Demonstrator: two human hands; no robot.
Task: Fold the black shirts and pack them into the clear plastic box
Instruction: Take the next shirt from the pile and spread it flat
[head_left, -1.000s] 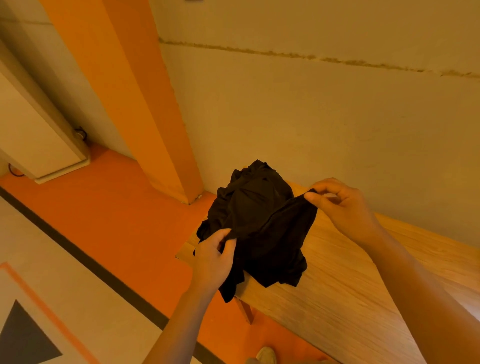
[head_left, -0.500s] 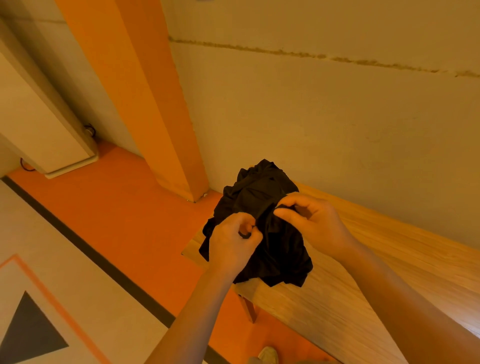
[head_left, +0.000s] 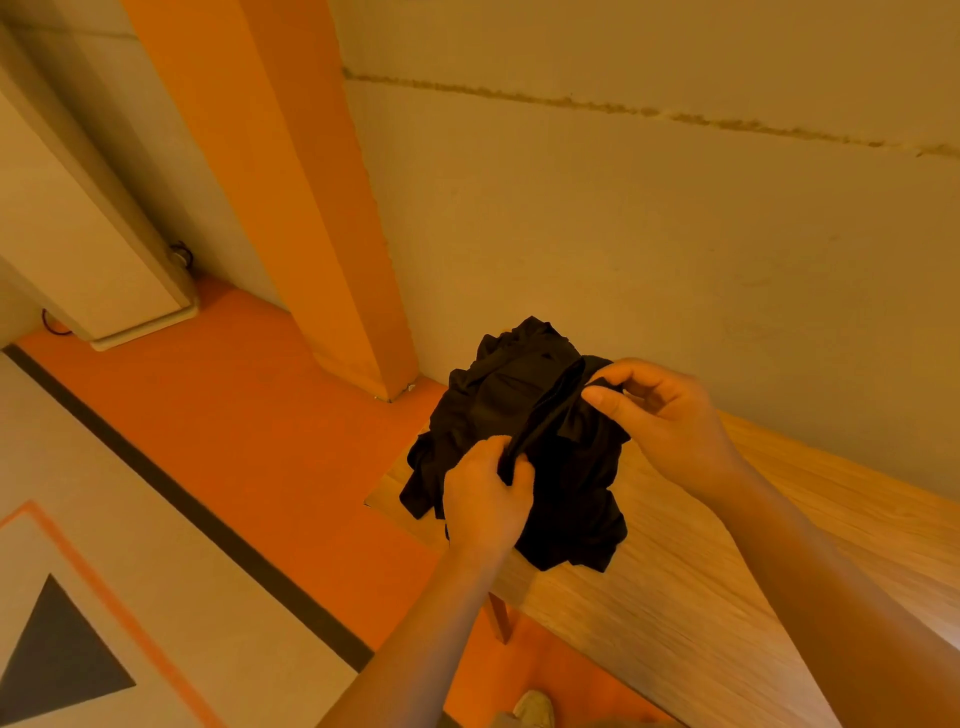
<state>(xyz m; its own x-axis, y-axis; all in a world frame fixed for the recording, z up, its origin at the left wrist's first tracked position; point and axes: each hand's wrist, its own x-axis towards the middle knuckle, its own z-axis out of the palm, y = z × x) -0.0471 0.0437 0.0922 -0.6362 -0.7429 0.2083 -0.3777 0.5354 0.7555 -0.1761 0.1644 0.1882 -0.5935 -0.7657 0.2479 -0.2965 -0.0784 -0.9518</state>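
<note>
My left hand (head_left: 483, 499) curls round a rolled black hem near the table's (head_left: 727, 597) corner, thumb and fingers closed on the cloth. Between my hands that edge runs up as a taut ridge across the crumpled black shirt (head_left: 498, 400), which sits bunched on the table just ahead of my knuckles. My right hand (head_left: 660, 415) pinches the ridge's upper end between thumb and forefinger, the other fingers loosely bent.

By my reckoning the work has barely begun: I seem to be hunting for an edge to open the shirt out, and no neat fold shows yet. The clear plastic box is nowhere in view. I cannot tell whether the heap is one shirt or several, and the table runs off to the right of my right hand.
</note>
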